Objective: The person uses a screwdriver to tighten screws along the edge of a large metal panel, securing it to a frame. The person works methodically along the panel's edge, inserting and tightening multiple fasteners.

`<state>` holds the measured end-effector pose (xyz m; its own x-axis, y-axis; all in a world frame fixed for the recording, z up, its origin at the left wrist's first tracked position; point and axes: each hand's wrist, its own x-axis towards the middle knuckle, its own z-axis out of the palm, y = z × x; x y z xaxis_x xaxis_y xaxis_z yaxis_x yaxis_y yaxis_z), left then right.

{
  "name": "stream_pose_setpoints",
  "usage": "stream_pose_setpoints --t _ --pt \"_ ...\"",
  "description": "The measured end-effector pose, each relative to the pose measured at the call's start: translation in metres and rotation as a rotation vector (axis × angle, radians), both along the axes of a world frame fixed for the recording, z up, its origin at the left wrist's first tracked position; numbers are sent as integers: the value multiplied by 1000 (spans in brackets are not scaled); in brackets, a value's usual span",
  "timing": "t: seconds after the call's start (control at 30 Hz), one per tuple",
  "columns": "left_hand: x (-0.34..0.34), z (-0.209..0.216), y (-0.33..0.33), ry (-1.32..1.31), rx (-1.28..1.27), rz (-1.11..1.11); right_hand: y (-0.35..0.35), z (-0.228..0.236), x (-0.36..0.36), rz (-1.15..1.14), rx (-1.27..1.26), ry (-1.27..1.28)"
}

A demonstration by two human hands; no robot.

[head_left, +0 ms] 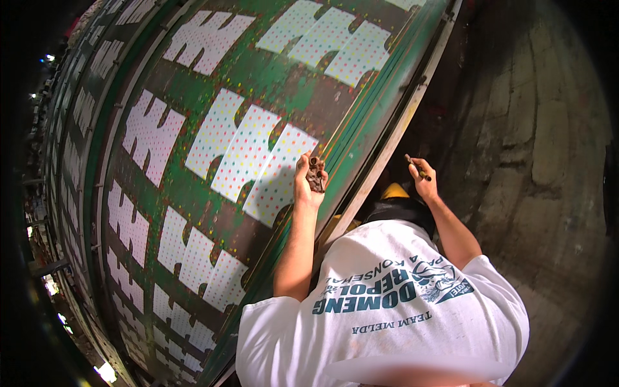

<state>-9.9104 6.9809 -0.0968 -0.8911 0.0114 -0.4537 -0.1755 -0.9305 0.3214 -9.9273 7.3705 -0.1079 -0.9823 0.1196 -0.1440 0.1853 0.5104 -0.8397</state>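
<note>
My left hand (pixel 304 188) is raised over the edge of a long green table (pixel 351 138), its fingers curled around a clump of dark brown, lumpy pieces (pixel 316 176). One piece shows a round opening at the top; their exact kind is unclear. Just left of that hand lie white cut panels with coloured dots (pixel 248 161), flat on the table. Off the table's right side, my right hand (pixel 426 187) is closed on a short, dark stick-like piece (pixel 423 175) with a yellowish part. It touches nothing else.
More dotted panels (pixel 209 39) lie in rows along the stained table. A pale rail (pixel 387 151) runs down its right edge, close to my body. A worn grey floor (pixel 516 142) stretches along the right. Another table with panels (pixel 80 109) stands at the far left.
</note>
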Motion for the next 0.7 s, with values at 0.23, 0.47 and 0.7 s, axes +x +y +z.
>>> stream_pose_setpoints --t 0.23,0.47,0.7 --pt "-139 19 59 -230 -418 40 84 -24 -89 -15 -101 -12" --pt "-243 39 63 -378 -1111 -3 190 -42 -154 -21 -150 -25" --pt "-287 35 26 -487 -1430 78 241 -53 -205 18 -232 6"
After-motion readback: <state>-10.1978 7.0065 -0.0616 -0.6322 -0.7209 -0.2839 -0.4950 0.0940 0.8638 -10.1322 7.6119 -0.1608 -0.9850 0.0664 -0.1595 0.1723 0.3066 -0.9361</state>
